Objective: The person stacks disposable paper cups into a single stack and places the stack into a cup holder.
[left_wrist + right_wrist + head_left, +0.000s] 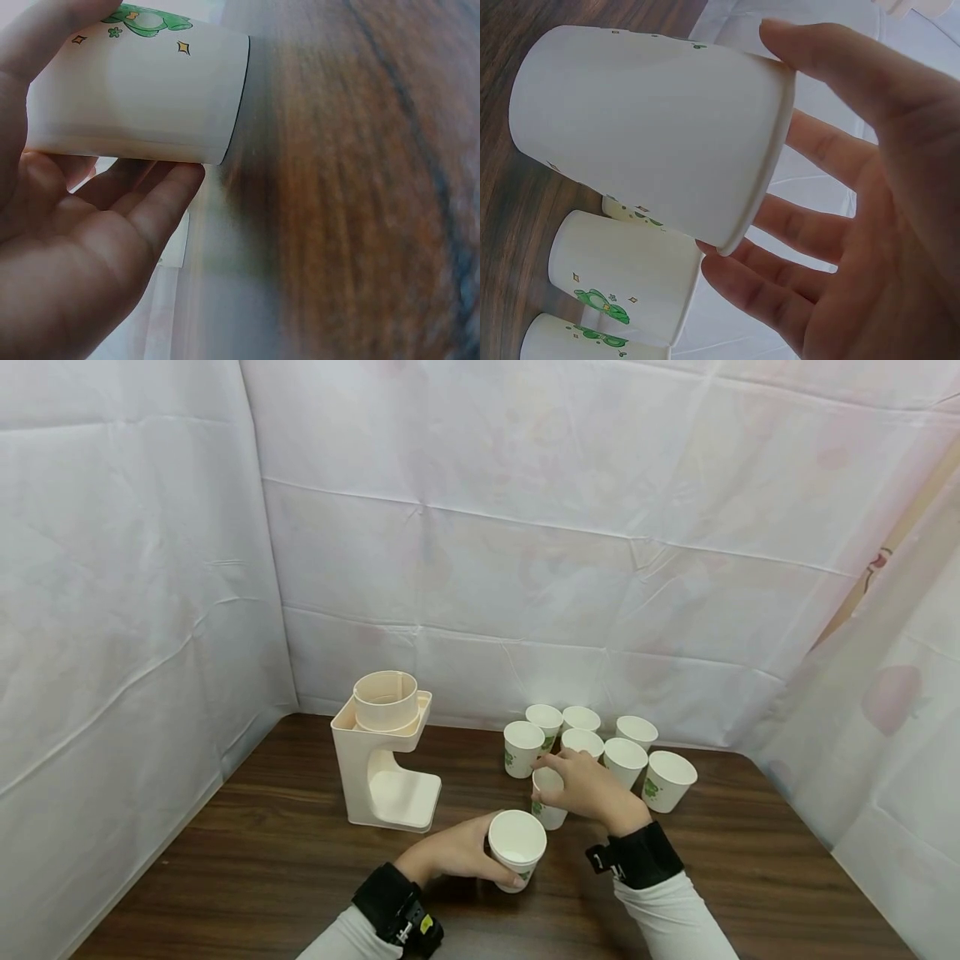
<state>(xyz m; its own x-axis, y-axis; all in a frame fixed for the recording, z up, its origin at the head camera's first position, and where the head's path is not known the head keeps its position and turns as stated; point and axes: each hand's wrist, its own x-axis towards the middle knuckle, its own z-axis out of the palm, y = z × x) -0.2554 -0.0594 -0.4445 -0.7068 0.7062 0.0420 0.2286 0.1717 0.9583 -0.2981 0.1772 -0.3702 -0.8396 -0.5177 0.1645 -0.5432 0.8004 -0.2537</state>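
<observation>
My left hand (459, 850) grips a white paper cup (517, 840) upright near the front of the table. A second rim line just below its top looks like another cup nested with it. In the left wrist view, a green print and small stars show on the cup wall (142, 97), with thumb and fingers on opposite sides. Farther right, my right hand (588, 785) holds another paper cup (551, 817) from above. Seen in the right wrist view, the thumb and fingers span this cup (652, 127) at its rim.
Several more white paper cups (669, 781) stand close together behind and right of my right hand. A cream plastic stand (358, 777) with a round holder (385, 714) on top is at the left. White cloth (525, 568) hangs around the dark wooden table (262, 868).
</observation>
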